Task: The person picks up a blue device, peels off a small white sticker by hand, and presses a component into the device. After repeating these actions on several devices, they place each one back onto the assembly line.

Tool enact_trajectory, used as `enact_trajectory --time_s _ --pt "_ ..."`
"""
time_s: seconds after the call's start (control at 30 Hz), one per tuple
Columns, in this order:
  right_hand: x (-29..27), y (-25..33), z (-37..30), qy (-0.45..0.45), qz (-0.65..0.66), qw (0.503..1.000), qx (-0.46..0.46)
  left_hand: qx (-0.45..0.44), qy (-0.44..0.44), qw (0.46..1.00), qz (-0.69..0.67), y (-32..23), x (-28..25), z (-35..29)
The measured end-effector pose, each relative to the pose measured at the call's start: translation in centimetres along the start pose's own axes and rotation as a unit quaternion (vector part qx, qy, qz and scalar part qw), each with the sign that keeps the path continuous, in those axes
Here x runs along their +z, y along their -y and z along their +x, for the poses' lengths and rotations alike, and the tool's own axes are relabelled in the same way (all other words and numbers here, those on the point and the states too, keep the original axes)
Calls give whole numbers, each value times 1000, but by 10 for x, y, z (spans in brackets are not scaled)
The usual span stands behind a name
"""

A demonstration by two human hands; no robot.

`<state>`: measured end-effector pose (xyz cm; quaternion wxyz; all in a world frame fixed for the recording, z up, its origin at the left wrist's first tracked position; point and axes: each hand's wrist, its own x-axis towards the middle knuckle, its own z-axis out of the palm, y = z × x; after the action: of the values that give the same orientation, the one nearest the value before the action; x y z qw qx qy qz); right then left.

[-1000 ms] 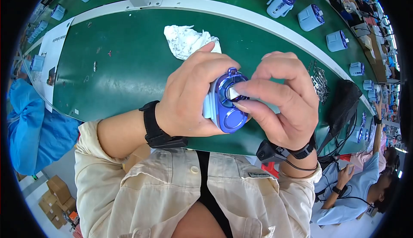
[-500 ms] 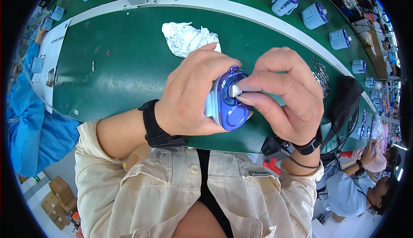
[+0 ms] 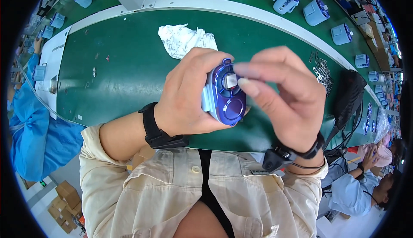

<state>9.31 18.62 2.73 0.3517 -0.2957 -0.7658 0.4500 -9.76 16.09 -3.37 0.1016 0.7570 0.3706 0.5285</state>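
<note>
My left hand [image 3: 183, 92] is wrapped round a light-blue device with a glossy purple-blue top [image 3: 224, 92], holding it above the green table. The top has a small loop at its far end, a round recess, and a circular disc nearer me. In the recess sits a small white block [image 3: 230, 81]. My right hand [image 3: 289, 92] hovers just right of the block, thumb and forefinger apart with nothing visible between them; the fingertips are slightly blurred. The device's lower body is mostly hidden by my left hand.
A crumpled patterned white cloth [image 3: 186, 41] lies beyond my hands. Small metal parts [image 3: 322, 72] and a black mesh pouch [image 3: 345, 94] with cables lie at right. Past a white rail [image 3: 223, 7] stand several similar blue devices [image 3: 316, 12]. Co-workers sit left and right.
My right fingers have let go of the white block and moved apart from it; the block stays in the recess. My left hand has shifted the device slightly left and tilted it.
</note>
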Motion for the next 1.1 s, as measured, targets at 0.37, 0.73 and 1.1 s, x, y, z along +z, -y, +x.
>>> enact_trajectory --time_s 0.37,0.73,1.1 --pt "42 -40 8 49 274 960 40 3 36 999 0 -2 -4 -1" --pt "39 -26 13 53 433 891 125 1 5 997 -72 7 2 -7" --pt "42 -31 5 15 208 978 28 -13 52 995 -89 6 -4 -9"
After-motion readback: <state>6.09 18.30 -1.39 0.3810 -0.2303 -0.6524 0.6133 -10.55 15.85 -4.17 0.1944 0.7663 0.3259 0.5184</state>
